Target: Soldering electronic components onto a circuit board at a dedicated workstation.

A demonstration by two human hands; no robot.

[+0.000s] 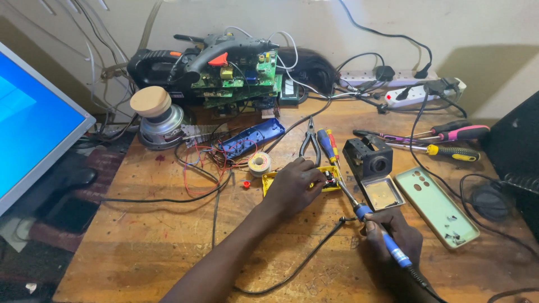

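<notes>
Left hand [295, 188] at frame centre, fingers [306, 168] pressed down over yellow case [331, 178] on tabletop [146, 235], right hand [393, 233] lower right, fingers clamped on soldering iron [370, 219], tip at case's right edge

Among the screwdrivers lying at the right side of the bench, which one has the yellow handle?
The yellow-and-black screwdriver, nearest the front edge; the pink-handled screwdriver lies behind it, towards the wall.

One head-worn view — looking steeply down and forward across the wooden workbench [146, 235], close above both hands.
</notes>
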